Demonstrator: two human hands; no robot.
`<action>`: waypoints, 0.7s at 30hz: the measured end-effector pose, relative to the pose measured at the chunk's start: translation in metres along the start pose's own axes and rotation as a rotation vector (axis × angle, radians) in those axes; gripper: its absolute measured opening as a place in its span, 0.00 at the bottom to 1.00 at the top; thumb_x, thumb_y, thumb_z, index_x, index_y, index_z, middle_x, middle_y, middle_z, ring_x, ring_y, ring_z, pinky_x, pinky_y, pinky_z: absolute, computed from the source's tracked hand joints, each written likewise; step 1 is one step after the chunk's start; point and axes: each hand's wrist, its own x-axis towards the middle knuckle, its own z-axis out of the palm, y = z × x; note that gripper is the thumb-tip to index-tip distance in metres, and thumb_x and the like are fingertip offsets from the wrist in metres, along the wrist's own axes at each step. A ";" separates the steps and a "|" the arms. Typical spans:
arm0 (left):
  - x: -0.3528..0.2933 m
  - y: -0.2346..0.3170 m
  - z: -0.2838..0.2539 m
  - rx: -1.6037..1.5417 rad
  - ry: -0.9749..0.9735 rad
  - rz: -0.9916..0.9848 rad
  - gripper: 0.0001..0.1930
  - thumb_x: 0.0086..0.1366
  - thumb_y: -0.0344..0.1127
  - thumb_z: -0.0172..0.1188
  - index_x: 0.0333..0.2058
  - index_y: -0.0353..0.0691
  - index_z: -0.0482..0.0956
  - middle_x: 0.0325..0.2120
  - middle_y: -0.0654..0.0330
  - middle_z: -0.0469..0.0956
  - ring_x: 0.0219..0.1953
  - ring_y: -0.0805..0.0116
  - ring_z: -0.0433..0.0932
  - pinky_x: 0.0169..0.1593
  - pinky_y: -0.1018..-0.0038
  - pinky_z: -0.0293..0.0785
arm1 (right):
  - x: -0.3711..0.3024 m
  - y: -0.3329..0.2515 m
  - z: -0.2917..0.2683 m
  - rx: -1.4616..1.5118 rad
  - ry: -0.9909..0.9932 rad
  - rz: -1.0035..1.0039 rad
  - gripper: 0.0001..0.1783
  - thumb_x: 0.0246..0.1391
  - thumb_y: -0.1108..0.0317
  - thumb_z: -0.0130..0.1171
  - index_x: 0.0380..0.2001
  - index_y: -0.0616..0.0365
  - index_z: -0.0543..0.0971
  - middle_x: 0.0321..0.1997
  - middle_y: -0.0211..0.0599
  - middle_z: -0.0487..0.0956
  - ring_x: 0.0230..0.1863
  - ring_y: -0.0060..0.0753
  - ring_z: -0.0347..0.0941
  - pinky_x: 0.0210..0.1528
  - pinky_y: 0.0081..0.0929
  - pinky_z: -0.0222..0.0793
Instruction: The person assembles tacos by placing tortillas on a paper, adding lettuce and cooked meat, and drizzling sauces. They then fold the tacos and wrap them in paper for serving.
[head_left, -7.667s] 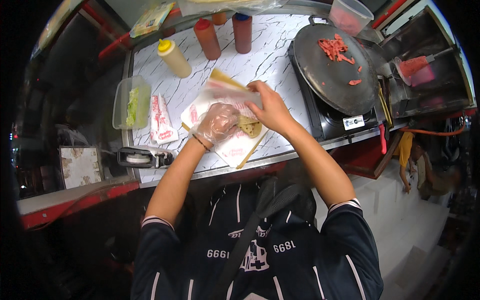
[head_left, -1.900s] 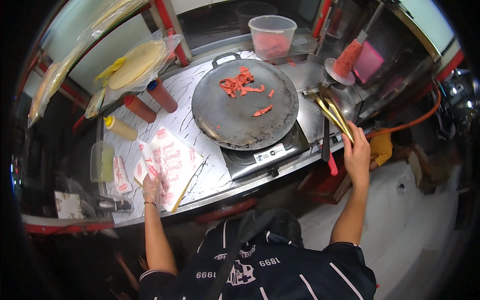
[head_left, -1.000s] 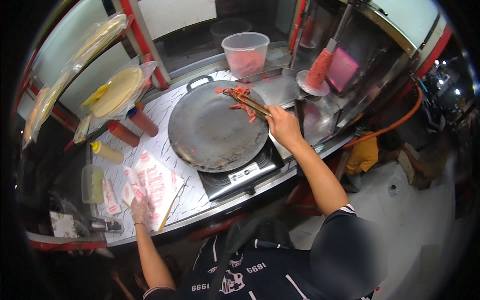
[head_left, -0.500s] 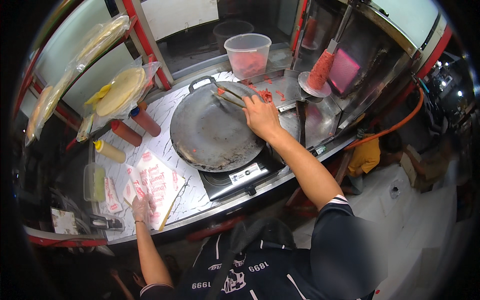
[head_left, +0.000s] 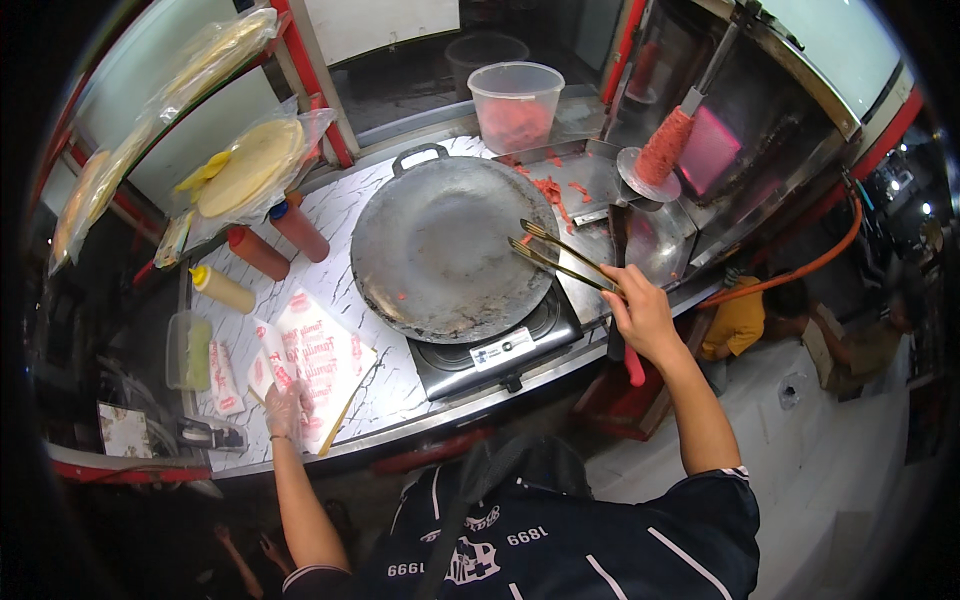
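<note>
My left hand (head_left: pixel 286 408), in a clear plastic glove, is closed around a paper-wrapped roll (head_left: pixel 271 345). It rests at the edge of a stack of printed wrapping paper (head_left: pixel 330 365). My right hand (head_left: pixel 640 308) grips a pair of metal tongs (head_left: pixel 572 262), their tips apart over the right rim of a round black griddle pan (head_left: pixel 450 240). A red scrap shows by the tongs' tips, and another lies low on the pan. Beside the right hand is a long knife with a pink-red handle (head_left: pixel 633 367).
Under the pan sits a stove (head_left: pixel 500 350). Meat shreds lie in a metal tray (head_left: pixel 585 180) below a meat cone (head_left: pixel 664 147). Behind stands a clear tub (head_left: pixel 517 110). Sauce bottles (head_left: pixel 258 254), bagged flatbreads (head_left: pixel 255 168) and another wrapped roll (head_left: pixel 223 378) are at left.
My right hand has drawn the tongs right and toward me, from the pan's far side to its right rim, uncovering the knife. The left hand keeps its hold on the wrapped roll.
</note>
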 end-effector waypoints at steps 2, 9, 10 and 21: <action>0.002 -0.004 0.003 -0.004 0.001 0.001 0.07 0.60 0.35 0.59 0.33 0.39 0.75 0.16 0.65 0.71 0.14 0.73 0.68 0.16 0.74 0.64 | -0.004 0.012 0.005 -0.022 0.034 0.006 0.18 0.63 0.69 0.60 0.55 0.55 0.78 0.40 0.48 0.76 0.38 0.60 0.78 0.39 0.50 0.73; -0.006 0.011 0.010 0.028 0.026 -0.064 0.08 0.61 0.35 0.59 0.36 0.39 0.74 0.16 0.65 0.70 0.14 0.75 0.69 0.15 0.77 0.61 | 0.079 0.057 -0.003 -0.290 0.194 -0.005 0.18 0.58 0.72 0.61 0.52 0.54 0.81 0.39 0.44 0.77 0.40 0.53 0.79 0.40 0.47 0.75; -0.011 0.013 0.010 0.032 0.046 -0.085 0.08 0.62 0.35 0.59 0.36 0.39 0.74 0.16 0.65 0.70 0.14 0.75 0.69 0.15 0.77 0.61 | 0.085 0.057 -0.008 -0.366 0.179 -0.077 0.16 0.57 0.72 0.61 0.49 0.54 0.82 0.39 0.43 0.77 0.40 0.51 0.79 0.41 0.46 0.76; -0.004 -0.002 0.006 -0.012 0.076 -0.006 0.08 0.65 0.35 0.58 0.40 0.39 0.74 0.18 0.65 0.71 0.16 0.75 0.71 0.15 0.76 0.62 | 0.111 0.068 0.031 -0.486 0.081 0.111 0.13 0.64 0.69 0.53 0.50 0.57 0.80 0.43 0.49 0.78 0.40 0.57 0.82 0.41 0.49 0.80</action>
